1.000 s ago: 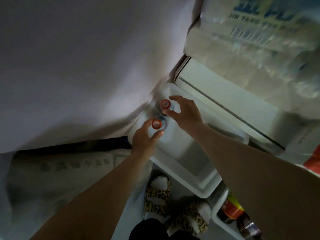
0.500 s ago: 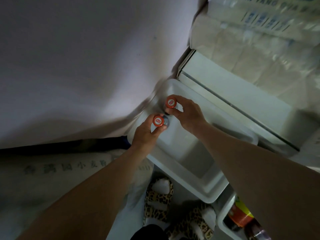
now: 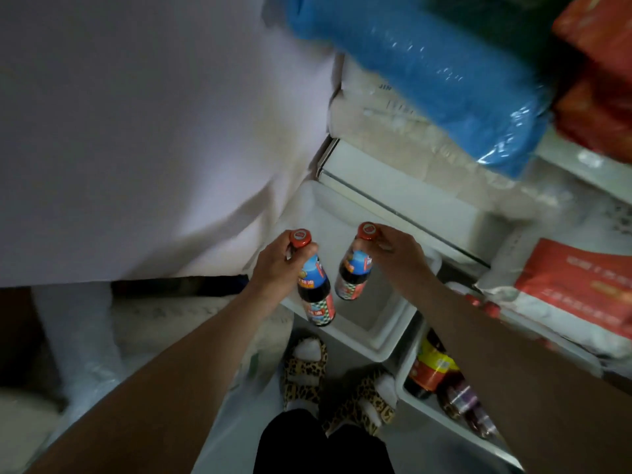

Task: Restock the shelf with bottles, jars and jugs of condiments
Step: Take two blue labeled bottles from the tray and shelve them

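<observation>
Two dark sauce bottles with red caps are hanging in the air above a white bin (image 3: 376,340), side by side but not touching. The left hand (image 3: 277,265) is gripping the left bottle (image 3: 314,295) by its neck, and the right hand (image 3: 396,251) is pinching the right bottle (image 3: 352,275) just under its cap. A second white bin (image 3: 441,422) is sitting lower right, holding at least two more bottles. Two leopard-print slippers (image 3: 304,371) are standing on the floor below. A blue plastic pack (image 3: 444,73) and a red-and-white bag (image 3: 574,289) are lying on shelving to the right.
</observation>
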A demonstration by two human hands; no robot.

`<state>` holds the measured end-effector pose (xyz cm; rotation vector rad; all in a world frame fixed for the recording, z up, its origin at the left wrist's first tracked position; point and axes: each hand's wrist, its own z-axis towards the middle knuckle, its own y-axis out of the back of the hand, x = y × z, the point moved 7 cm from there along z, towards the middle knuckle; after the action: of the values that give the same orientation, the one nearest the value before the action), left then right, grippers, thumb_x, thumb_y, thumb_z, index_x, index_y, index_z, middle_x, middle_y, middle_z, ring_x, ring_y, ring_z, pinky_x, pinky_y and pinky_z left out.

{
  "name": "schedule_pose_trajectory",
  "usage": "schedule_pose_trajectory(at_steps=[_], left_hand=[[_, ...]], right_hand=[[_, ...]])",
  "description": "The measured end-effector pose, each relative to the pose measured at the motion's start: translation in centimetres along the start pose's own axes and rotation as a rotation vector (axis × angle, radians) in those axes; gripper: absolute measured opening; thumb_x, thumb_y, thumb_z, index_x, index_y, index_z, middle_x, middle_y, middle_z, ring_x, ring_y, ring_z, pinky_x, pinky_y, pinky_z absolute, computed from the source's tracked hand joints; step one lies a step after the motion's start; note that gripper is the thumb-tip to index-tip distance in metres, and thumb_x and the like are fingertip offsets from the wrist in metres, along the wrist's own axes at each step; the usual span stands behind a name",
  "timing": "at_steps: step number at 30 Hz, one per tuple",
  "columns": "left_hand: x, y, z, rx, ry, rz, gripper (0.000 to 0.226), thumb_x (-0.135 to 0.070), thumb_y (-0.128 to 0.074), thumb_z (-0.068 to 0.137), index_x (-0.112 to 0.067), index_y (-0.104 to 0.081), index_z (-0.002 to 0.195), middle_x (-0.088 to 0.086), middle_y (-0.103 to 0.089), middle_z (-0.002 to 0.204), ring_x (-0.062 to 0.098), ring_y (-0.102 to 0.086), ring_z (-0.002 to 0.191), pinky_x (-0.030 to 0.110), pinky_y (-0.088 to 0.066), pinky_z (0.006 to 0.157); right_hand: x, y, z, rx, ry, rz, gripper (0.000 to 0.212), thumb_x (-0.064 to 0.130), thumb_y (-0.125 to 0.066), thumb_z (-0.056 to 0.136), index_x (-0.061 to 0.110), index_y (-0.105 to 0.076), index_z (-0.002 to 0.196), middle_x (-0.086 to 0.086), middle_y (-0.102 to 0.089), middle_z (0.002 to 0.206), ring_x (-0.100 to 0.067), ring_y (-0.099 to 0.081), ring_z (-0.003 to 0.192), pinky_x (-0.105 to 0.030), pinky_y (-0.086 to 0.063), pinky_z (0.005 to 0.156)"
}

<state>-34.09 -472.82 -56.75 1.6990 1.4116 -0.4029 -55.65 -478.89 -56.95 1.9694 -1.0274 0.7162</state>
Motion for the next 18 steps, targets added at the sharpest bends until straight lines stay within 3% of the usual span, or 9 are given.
schedule_pose_trajectory(at_steps=[4,7,10,12,14,18], left_hand=[[-7.4,1.2,-4.4,0.082,-0.074,0.032,0.065,-0.068,-0.054,0.064,-0.019,-0.066,0.106,0.0,-0.072,0.098,0.018,-0.067,0.091,0.039,-0.054,0.083],[-13.2,2.4,-7.4,0.127,-0.124,0.073,0.037,-0.053,-0.061,0.087,-0.025,-0.064,0.112,-0.002,-0.069,0.108,0.015,-0.065,0.101,0.032,-0.051,0.086],[-19.0,4.2,-10.5,0.156,-0.201,0.083,0.018,-0.045,-0.058,0.095,-0.037,-0.061,0.111,-0.008,-0.068,0.11,0.012,-0.065,0.103,0.034,-0.053,0.093],[-23.3,5.6,-12.9,0.179,-0.259,0.078,0.019,-0.046,-0.057,0.095,-0.038,-0.06,0.112,-0.01,-0.067,0.11,0.009,-0.065,0.103,0.03,-0.054,0.09],[-27.8,7.0,-15.5,0.208,-0.321,0.089,0.023,-0.046,-0.057,0.095,-0.034,-0.061,0.115,-0.009,-0.067,0.108,0.008,-0.065,0.1,0.027,-0.054,0.085],[-37.2,9.7,-21.3,0.222,-0.472,0.086,0.025,-0.045,-0.063,0.092,-0.026,-0.068,0.107,-0.013,-0.069,0.096,0.001,-0.064,0.091,0.025,-0.051,0.084]], right_hand=[[4.0,4.1,-5.5,-0.025,-0.015,0.057,0.02,0.026,-0.075,0.086,0.028,-0.076,0.106,0.005,-0.076,0.097,-0.012,-0.07,0.1,-0.026,-0.053,0.089],[8.1,7.6,-9.9,-0.065,-0.005,0.08,0.015,0.026,-0.073,0.087,0.041,-0.072,0.086,0.007,-0.077,0.094,-0.013,-0.071,0.098,-0.038,-0.054,0.095],[12.9,11.4,-14.2,-0.086,0.041,0.094,0.016,0.023,-0.069,0.09,0.038,-0.073,0.09,0.007,-0.077,0.095,-0.009,-0.071,0.096,-0.032,-0.054,0.091],[16.4,14.1,-17.1,-0.108,0.075,0.097,0.011,0.022,-0.067,0.092,0.03,-0.074,0.095,0.008,-0.076,0.092,-0.005,-0.07,0.091,-0.028,-0.053,0.084],[20.1,17.0,-20.0,-0.155,0.118,0.103,0.014,0.015,-0.066,0.092,0.027,-0.072,0.087,0.014,-0.074,0.081,0.002,-0.066,0.078,-0.022,-0.051,0.074],[27.8,23.2,-26.1,-0.282,0.269,0.051,0.01,0.034,-0.066,0.084,0.024,-0.07,0.081,-0.004,-0.073,0.084,-0.023,-0.066,0.079,-0.042,-0.053,0.078]])
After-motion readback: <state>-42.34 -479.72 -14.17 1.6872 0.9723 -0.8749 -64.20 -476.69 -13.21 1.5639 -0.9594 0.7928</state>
